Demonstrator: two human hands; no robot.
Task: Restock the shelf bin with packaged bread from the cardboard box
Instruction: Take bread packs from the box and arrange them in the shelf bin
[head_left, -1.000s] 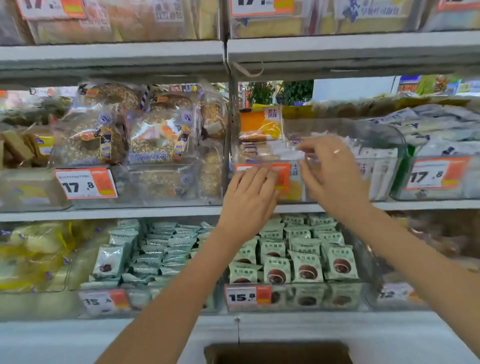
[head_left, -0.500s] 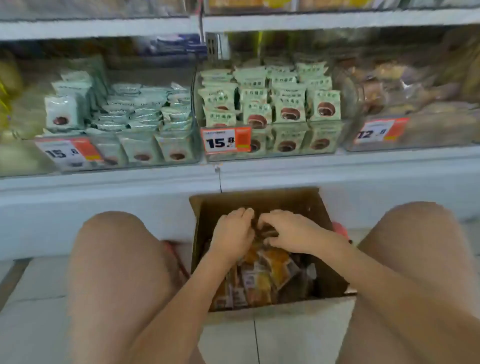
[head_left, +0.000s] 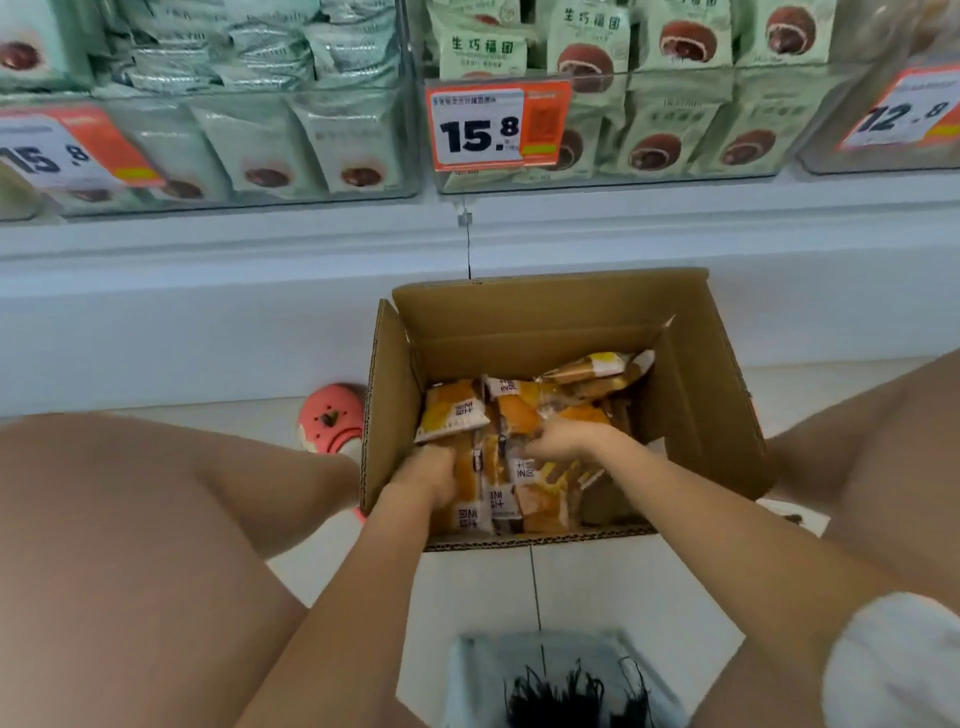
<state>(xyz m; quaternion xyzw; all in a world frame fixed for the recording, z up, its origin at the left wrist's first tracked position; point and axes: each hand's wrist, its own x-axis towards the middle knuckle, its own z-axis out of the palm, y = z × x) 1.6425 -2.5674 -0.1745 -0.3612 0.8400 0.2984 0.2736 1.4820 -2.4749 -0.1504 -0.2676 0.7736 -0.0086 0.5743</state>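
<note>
Head view: both hands down in open cardboard box (head_left: 524, 332) on floor, among orange-and-white bread packets (head_left: 452, 410). Left hand (head_left: 431, 475) buried between packets, fingers hidden; grip cannot be told. Right hand (head_left: 563, 439) curled over packet tops, apparently gathering several. Packets judged light, soft, crushable, film slippery: take by sealed ends or pinch flat stacks from both sides, avoid squeezing loaf. Target shelf bin not identifiable; green-pack bin (head_left: 613, 179) above

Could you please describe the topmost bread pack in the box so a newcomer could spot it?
Find the open cardboard box on the floor below the shelf. At its far right corner one bread pack lies tilted above the others, away from both hands.
</note>
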